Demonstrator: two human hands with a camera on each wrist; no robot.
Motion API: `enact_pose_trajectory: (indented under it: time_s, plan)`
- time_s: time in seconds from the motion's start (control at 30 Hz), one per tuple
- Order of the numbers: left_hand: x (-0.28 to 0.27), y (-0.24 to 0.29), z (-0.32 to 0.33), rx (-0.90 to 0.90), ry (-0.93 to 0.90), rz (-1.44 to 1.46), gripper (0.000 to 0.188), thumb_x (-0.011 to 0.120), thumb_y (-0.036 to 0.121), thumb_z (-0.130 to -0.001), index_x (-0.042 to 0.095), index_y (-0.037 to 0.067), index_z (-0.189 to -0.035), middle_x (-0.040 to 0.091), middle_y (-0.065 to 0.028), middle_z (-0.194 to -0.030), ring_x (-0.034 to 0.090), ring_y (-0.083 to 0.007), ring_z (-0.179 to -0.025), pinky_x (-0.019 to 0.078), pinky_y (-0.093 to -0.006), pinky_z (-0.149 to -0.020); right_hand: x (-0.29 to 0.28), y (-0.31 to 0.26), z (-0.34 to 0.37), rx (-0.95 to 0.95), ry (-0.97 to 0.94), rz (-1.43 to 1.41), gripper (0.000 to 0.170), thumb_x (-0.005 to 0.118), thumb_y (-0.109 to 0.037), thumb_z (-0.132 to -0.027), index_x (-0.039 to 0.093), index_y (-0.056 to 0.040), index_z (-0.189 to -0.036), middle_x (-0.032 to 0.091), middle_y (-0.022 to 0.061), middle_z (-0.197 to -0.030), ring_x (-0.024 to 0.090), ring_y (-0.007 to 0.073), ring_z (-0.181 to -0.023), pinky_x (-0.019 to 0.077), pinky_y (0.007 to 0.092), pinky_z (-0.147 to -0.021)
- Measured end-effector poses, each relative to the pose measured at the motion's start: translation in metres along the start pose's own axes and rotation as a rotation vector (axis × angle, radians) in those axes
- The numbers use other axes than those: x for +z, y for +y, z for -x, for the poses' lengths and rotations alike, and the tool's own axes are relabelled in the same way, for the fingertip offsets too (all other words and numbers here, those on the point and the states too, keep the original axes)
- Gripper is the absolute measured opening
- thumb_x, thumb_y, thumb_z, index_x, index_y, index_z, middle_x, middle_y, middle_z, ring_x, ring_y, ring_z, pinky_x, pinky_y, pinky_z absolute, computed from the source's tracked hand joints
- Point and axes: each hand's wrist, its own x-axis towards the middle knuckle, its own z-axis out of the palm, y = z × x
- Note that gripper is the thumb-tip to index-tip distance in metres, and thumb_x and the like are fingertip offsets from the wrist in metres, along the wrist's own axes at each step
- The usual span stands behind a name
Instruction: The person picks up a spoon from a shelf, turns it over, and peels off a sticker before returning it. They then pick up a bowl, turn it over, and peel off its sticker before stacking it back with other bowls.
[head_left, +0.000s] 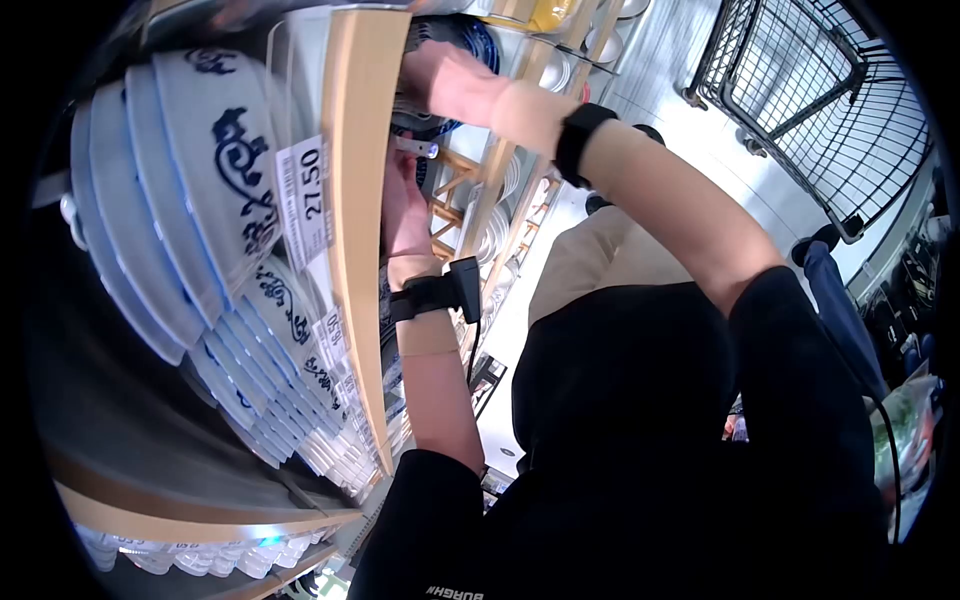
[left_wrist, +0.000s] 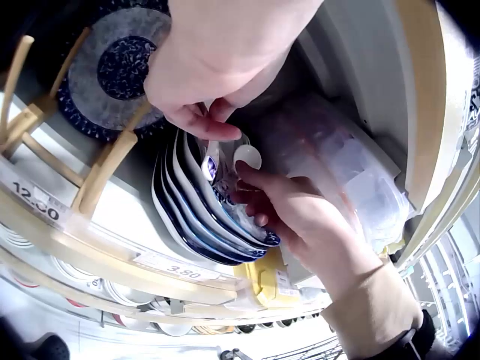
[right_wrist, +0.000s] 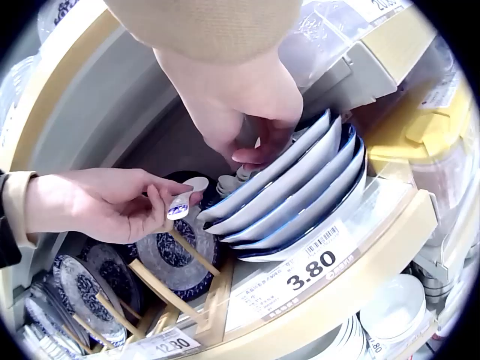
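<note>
My left hand (right_wrist: pixel 124 206) pinches a small white spoon (right_wrist: pixel 179 207) with a blue pattern, over the front of the shelf. The spoon's patterned part (left_wrist: pixel 211 167) also shows below my fingers in the left wrist view. My right hand (right_wrist: pixel 240 105) reaches down behind a stack of blue-rimmed white dishes (right_wrist: pixel 296 199), thumb and fingers curled together. Between them a white spoon (left_wrist: pixel 248 156) shows at the thumb tip. Several small white spoons (right_wrist: pixel 230 182) lie under those fingertips, beside the dishes. In the head view, the shelf board partly hides both hands.
Blue-patterned plates (right_wrist: pixel 90 289) stand in wooden racks (right_wrist: pixel 169 292) beside the dishes. A yellow-lidded container (right_wrist: pixel 420 139) and a clear plastic-wrapped package (left_wrist: pixel 330 165) flank the other side. Stacked patterned bowls (head_left: pixel 190 180) fill the neighbouring shelf. A wire cart (head_left: pixel 810 90) stands on the floor.
</note>
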Motion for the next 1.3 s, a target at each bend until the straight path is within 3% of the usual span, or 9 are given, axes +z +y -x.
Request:
enact_pose_trajectory:
  time_s: [0.1, 0.3, 0.47, 0.57, 0.73, 0.83, 0.97, 1.07, 1.3]
  plan:
    - [0.007, 0.009, 0.003, -0.044, 0.009, -0.060, 0.019, 0.067, 0.011, -0.095, 0.062, -0.001, -0.109, 0.070, -0.0102, -0.101, 0.059, -0.0102, -0.075, 0.0489, -0.0193, -0.064, 0.009, -0.003, -0.009, -0.039, -0.004, 0.079, 0.019, 0.066, -0.005, -0.080, 0.075, -0.0028, -0.096, 0.072, 0.0194, -0.099, 0.071, 0.0349, -0.098, 0.0595, 0.0408, -0.081]
    - [0.013, 0.008, -0.004, -0.076, -0.001, -0.017, 0.011, 0.067, 0.010, -0.093, 0.061, 0.004, -0.100, 0.064, -0.0061, -0.089, 0.058, -0.0126, -0.074, 0.0498, -0.0216, -0.069, 0.004, -0.004, -0.012, 0.032, -0.012, 0.023, 0.021, 0.068, -0.005, -0.078, 0.075, -0.0024, -0.098, 0.072, 0.0186, -0.102, 0.070, 0.0339, -0.100, 0.0588, 0.0395, -0.084]
    - [0.016, 0.005, 0.006, -0.080, 0.009, -0.023, 0.014, 0.067, 0.016, -0.095, 0.063, 0.003, -0.098, 0.065, -0.0067, -0.088, 0.059, -0.0118, -0.075, 0.0488, -0.0209, -0.068, 0.012, 0.013, -0.008, 0.025, -0.068, -0.112, 0.025, 0.066, -0.005, -0.075, 0.073, 0.0009, -0.098, 0.069, 0.0267, -0.103, 0.068, 0.0392, -0.101, 0.0573, 0.0428, -0.081]
    - [0.019, 0.004, 0.013, -0.109, 0.065, -0.055, 0.015, 0.068, 0.016, -0.095, 0.064, 0.002, -0.099, 0.065, -0.0065, -0.088, 0.059, -0.0117, -0.078, 0.0485, -0.0213, -0.069, 0.029, 0.014, -0.005, 0.033, 0.001, -0.203, 0.020, 0.071, -0.016, -0.076, 0.073, -0.0014, -0.089, 0.070, 0.0241, -0.086, 0.068, 0.0412, -0.087, 0.0557, 0.0454, -0.074]
    - [0.016, 0.000, 0.009, -0.094, 0.079, -0.037, 0.017, 0.068, 0.015, -0.094, 0.065, 0.001, -0.103, 0.066, -0.0073, -0.091, 0.060, -0.0123, -0.080, 0.0484, -0.0218, -0.070, 0.033, 0.012, -0.020, 0.019, -0.191, -0.126, 0.027, 0.064, -0.024, -0.081, 0.073, -0.0017, -0.095, 0.071, 0.0222, -0.091, 0.069, 0.0395, -0.089, 0.0552, 0.0440, -0.079]
    - [0.015, 0.000, 0.008, -0.081, 0.082, -0.039, 0.018, 0.069, 0.015, -0.094, 0.065, 0.001, -0.104, 0.067, -0.0080, -0.093, 0.061, -0.0127, -0.079, 0.0488, -0.0223, -0.069, 0.030, 0.009, -0.024, 0.075, -0.200, -0.171, 0.027, 0.064, -0.024, -0.081, 0.074, -0.0036, -0.095, 0.072, 0.0215, -0.093, 0.069, 0.0386, -0.090, 0.0549, 0.0440, -0.079]
    - [0.015, 0.000, 0.008, -0.068, 0.099, -0.039, 0.018, 0.071, 0.015, -0.093, 0.065, 0.001, -0.102, 0.068, -0.0076, -0.093, 0.062, -0.0129, -0.079, 0.0492, -0.0225, -0.068, 0.027, 0.011, -0.029, -0.128, -0.122, -0.070, 0.024, 0.064, -0.019, -0.081, 0.071, -0.0038, -0.098, 0.072, 0.0182, -0.088, 0.069, 0.0378, -0.089, 0.0556, 0.0452, -0.078]
    - [0.013, -0.002, 0.008, -0.076, 0.081, -0.029, 0.017, 0.071, 0.016, -0.093, 0.065, 0.002, -0.101, 0.068, -0.0068, -0.093, 0.063, -0.0128, -0.080, 0.0491, -0.0221, -0.068, 0.007, -0.004, -0.019, -0.192, -0.069, 0.101, 0.023, 0.067, -0.016, -0.082, 0.073, -0.0082, -0.103, 0.073, 0.0150, -0.099, 0.071, 0.0350, -0.094, 0.0586, 0.0427, -0.078]
    - [0.014, 0.001, 0.010, -0.101, 0.060, 0.007, 0.016, 0.069, 0.015, -0.094, 0.065, 0.002, -0.101, 0.068, -0.0062, -0.092, 0.061, -0.0118, -0.078, 0.0487, -0.0207, -0.068, 0.010, -0.009, -0.013, -0.369, -0.075, 0.285, 0.021, 0.061, -0.009, -0.087, 0.072, -0.0108, -0.104, 0.073, 0.0116, -0.100, 0.072, 0.0307, -0.092, 0.0597, 0.0393, -0.073]
